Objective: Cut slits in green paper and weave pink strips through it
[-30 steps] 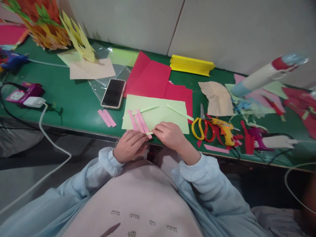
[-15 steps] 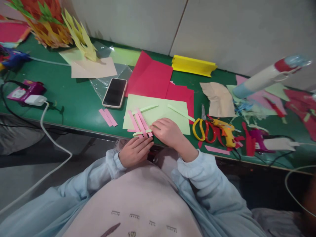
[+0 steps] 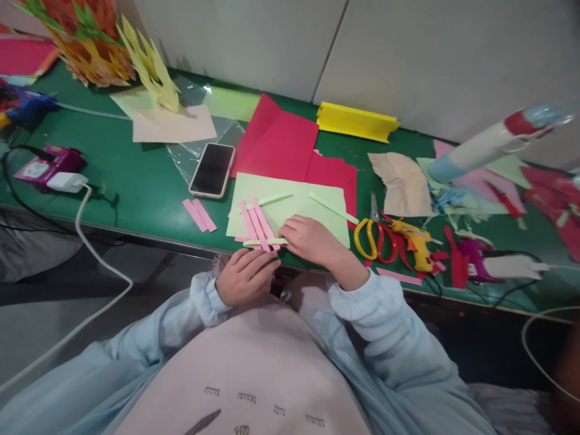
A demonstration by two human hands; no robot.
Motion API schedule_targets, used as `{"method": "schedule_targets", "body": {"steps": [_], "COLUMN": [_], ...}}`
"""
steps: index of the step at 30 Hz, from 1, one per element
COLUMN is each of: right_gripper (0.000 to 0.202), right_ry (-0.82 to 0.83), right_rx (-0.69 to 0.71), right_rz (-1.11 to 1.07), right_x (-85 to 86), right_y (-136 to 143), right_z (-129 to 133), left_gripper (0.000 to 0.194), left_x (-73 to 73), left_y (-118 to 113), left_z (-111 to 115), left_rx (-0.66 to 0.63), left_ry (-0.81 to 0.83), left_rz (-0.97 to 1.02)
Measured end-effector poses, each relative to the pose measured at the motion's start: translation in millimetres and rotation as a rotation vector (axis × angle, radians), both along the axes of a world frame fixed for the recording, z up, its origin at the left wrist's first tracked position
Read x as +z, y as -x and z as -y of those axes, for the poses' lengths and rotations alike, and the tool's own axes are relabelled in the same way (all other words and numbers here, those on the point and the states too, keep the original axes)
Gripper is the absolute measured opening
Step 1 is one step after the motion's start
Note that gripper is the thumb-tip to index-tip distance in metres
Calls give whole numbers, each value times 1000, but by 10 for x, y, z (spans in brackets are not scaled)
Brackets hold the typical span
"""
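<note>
At the frame's lower centre, your right hand [image 3: 312, 240] pinches a pale green strip [image 3: 265, 242] laid across three pink strips [image 3: 256, 223] on the green sheet [image 3: 294, 205], your left hand [image 3: 244, 275] loosely curled and empty below; weaving looks barely begun.

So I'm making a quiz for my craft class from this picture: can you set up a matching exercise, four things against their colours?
Things:
1. phone
2. scissors
3. sheet under the right hand
4. strips the left hand is nearest

Colours:
a. pink
b. black screen
c. light green
d. yellow and red handles

Pairs: 1-b, 2-d, 3-c, 4-a
</note>
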State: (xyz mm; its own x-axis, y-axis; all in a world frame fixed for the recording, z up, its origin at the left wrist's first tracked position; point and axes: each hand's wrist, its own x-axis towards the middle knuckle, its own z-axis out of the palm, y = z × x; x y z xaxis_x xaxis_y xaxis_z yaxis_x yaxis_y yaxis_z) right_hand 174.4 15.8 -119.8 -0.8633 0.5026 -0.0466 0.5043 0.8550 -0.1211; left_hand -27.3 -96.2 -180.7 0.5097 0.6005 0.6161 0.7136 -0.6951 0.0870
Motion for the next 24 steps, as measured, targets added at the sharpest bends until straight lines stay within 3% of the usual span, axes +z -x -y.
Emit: {"method": "schedule_targets", "body": {"steps": [6, 17, 24], "right_gripper": [24, 33, 25], "right_ry": [110, 460, 425], "right_rx": [-82, -215, -175], "right_rz": [-35, -105, -96], "right_x": [39, 52, 50], "right_y": [13, -44, -39], "right_z": [25, -116, -118], "left_gripper": [46, 41, 31], "left_x": [40, 40, 81], "left_y": [-24, -13, -23], "left_z": [-13, -24, -44], "left_rx": [22, 22, -6], "left_ry": [-39, -18, -39], "left_rz": [-24, -111, -126]}}
